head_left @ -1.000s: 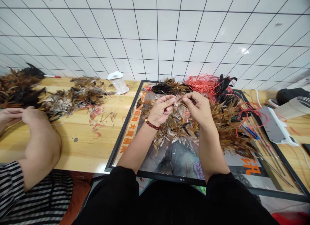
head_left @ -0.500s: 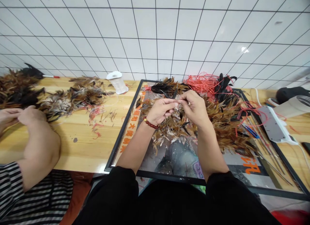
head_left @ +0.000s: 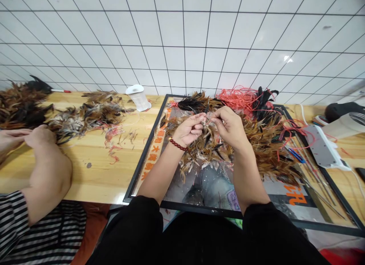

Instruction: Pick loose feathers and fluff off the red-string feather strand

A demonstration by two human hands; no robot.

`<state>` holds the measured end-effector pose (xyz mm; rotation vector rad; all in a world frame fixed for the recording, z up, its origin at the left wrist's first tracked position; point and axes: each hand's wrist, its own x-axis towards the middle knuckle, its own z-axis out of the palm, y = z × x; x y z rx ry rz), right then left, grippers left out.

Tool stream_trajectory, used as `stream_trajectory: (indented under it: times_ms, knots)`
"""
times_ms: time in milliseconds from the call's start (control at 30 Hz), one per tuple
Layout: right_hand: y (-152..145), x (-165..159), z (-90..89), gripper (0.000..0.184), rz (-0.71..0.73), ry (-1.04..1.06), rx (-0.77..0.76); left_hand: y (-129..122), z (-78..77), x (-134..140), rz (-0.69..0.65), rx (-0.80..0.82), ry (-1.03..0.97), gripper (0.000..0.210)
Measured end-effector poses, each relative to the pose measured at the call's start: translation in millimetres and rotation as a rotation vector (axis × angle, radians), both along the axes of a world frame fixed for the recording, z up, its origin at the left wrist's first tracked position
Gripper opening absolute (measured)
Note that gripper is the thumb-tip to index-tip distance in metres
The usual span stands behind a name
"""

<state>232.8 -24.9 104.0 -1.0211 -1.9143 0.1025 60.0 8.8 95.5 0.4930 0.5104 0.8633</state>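
Observation:
My left hand, with a dark red bead bracelet at the wrist, pinches a small feather by its pale end. Close beside it, the fingertips of my right hand are pressed together at the same spot; whatever they pinch is too small to make out. Below both hands lies a heap of brown feathers on a black-framed glass panel. A bundle of dark feathers rests just behind my hands.
A tangle of red string lies at the back, more brown feathers to the right. Further right are a blue cutter and a white power strip. A white spool stands left; a co-worker's hands are at far left.
My fingertips have drawn slightly apart, and my left hand has turned a little, its fingers tilting upward. The co-worker's hands have shifted slightly.

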Motion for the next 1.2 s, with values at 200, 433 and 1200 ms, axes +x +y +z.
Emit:
stream_trajectory:
  times_ms: [200, 433, 1200]
  knots:
    - [2, 0, -2.2, 0.012, -0.057, -0.021, -0.025, -3, 3.4, 1, -0.080, 0.027, 0.091, 0.012]
    - [0, -3, -1.2, 0.012, -0.048, -0.079, -0.059, -8, 1.5, 2, -0.041, 0.228, 0.300, 0.011]
    - [3, 4, -4.2, 0.017, 0.139, 0.003, -0.098, -7, -0.4, 3, 0.060, 0.328, 0.259, 0.022]
